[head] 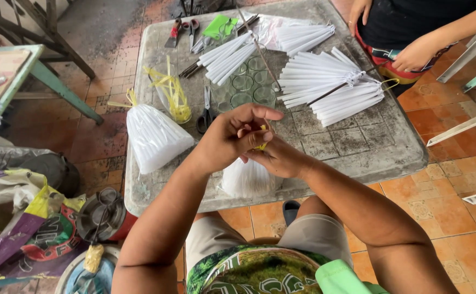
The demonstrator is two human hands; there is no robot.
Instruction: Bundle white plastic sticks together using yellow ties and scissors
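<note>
My left hand (232,133) and my right hand (279,158) meet above the near edge of a worn grey table (357,147). Both pinch a yellow tie (261,145) at the neck of a clear plastic bag (246,179) filled with thin white sticks, which hangs under my hands. A second tied bag of white sticks (153,136) lies on the table's left edge. Bundles of white sticks (330,84) fan out at the far right of the table.
Black scissors (206,117), a bag of yellow ties (171,92), a tray of glass cups (249,81), more white sticks (227,57) and tools lie on the table. Another person's hands (415,54) are at the far right. A green table (9,71) and bags stand left.
</note>
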